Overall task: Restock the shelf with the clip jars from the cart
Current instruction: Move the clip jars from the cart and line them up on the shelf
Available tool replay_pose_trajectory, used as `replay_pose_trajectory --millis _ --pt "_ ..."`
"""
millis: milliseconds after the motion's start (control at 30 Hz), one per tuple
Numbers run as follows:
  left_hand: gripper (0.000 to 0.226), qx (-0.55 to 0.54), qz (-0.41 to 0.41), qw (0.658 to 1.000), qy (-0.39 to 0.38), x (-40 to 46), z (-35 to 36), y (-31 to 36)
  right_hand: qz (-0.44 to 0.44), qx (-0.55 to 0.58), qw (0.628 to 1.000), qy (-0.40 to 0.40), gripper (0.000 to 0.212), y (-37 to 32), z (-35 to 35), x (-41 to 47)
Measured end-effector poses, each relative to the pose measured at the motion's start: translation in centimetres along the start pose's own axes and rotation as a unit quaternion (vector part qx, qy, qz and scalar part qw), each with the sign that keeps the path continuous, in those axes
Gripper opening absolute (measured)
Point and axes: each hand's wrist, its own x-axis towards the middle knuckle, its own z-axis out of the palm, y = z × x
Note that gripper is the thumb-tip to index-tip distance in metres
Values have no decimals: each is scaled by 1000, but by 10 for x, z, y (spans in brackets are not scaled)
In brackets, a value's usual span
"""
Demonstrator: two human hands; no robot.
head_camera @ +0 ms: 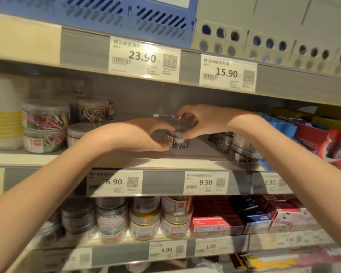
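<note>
Clip jar (177, 141): a clear jar of dark metal clips with a white and red label is seen standing upright on the middle shelf (165, 163), set back from the front edge, about midway along it.
Left hand (144, 134): the jar's left side is wrapped by curled fingers, thumb low against the base; the grip is closed on the jar.
Right hand (201, 121): the lid and right side are pinched from above by bent fingers; this grip too is closed on the jar.
Second lid: a clear lid edge is glimpsed behind the hands; whether another jar is stacked there cannot be told.
Left end of shelf: jars of coloured paper clips (45, 119) are stacked two high.
Right of the held jar: more jars of dark clips (242, 152) are ranged toward the front edge, close beside it.
Front edge: price tags (206, 182) are fixed along the rail.
Lower shelf: stacked jars (144, 217) and red boxes (214, 221) are ranged.
</note>
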Motion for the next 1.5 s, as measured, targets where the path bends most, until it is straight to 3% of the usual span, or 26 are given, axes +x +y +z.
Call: replay_pose_trajectory --millis 333,700,1500 --pt "55 41 2 999 -28 21 -2 5 45 -66 995 64 43 29 -30 -36" --pt "58 99 -15 993 -58 58 -4 28 55 -32 991 115 41 53 -36 -57" --pt "57 104 -25 993 -44 76 5 29 44 58 993 97 28 59 -32 -58"
